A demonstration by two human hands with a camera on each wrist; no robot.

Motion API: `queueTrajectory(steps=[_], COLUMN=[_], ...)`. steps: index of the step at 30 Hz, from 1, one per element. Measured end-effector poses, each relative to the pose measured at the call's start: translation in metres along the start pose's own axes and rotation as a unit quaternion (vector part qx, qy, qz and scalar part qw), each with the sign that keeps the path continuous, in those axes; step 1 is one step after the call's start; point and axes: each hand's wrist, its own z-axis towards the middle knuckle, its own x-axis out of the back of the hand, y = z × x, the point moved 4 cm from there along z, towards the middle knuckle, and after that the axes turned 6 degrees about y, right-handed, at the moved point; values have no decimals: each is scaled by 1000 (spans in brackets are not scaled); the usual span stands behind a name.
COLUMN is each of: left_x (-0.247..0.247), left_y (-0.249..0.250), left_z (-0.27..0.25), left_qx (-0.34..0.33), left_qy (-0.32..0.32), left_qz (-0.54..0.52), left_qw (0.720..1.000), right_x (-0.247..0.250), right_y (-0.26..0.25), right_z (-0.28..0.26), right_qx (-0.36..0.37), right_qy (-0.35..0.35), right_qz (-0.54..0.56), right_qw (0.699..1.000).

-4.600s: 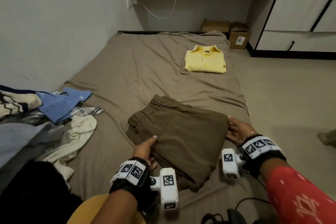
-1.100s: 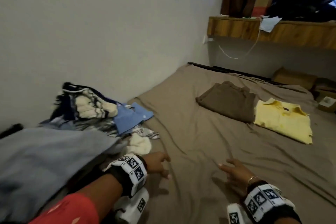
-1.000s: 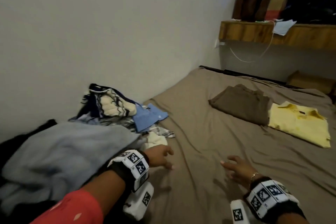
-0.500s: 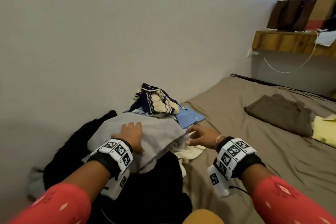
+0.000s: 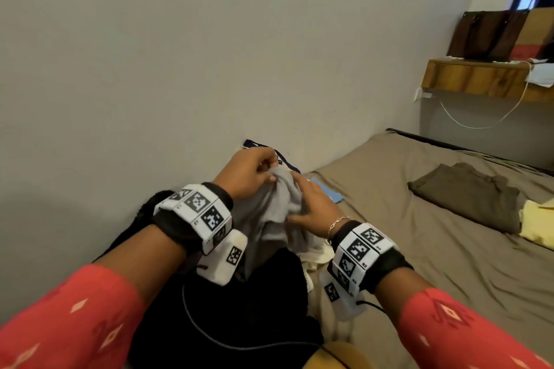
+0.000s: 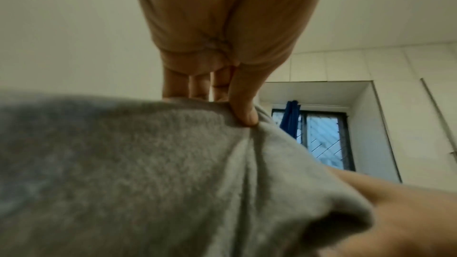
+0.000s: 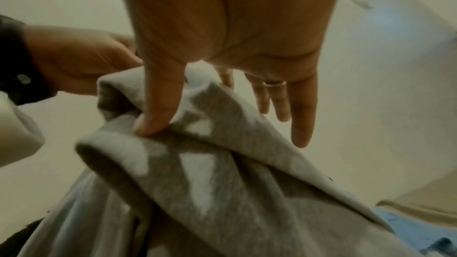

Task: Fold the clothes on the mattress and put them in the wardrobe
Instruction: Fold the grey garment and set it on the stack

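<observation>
A grey garment [image 5: 278, 204] is bunched up between both hands, lifted above a heap of clothes on the mattress [image 5: 404, 263]. The left hand [image 5: 245, 175] pinches its top edge between thumb and curled fingers. The right hand [image 5: 314, 207] grips a fold just beside it, thumb [image 7: 158, 105] pressed on the cloth, outer fingers straight.

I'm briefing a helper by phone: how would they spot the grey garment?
Find the clothes pile against the wall at the mattress's near end. The grey garment is lifted above it, pinched by the left hand and right hand; its neighbours are black, cream and blue.
</observation>
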Motion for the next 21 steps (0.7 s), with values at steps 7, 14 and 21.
queueTrajectory(steps=[7, 14, 21], left_x=[22, 17, -9], left_y=[36, 49, 41], left_z=[22, 11, 9], left_qx=[-76, -4, 63], left_qy=[60, 26, -93], left_qz=[-116, -177, -158], left_qw=[989, 984, 981], right_x=[101, 224, 335], right_y=[-29, -52, -61], right_z=[12, 30, 7], right_qx=[34, 25, 28], right_qy=[236, 312, 410], right_qz=[26, 128, 154], right_qw=[971, 941, 899])
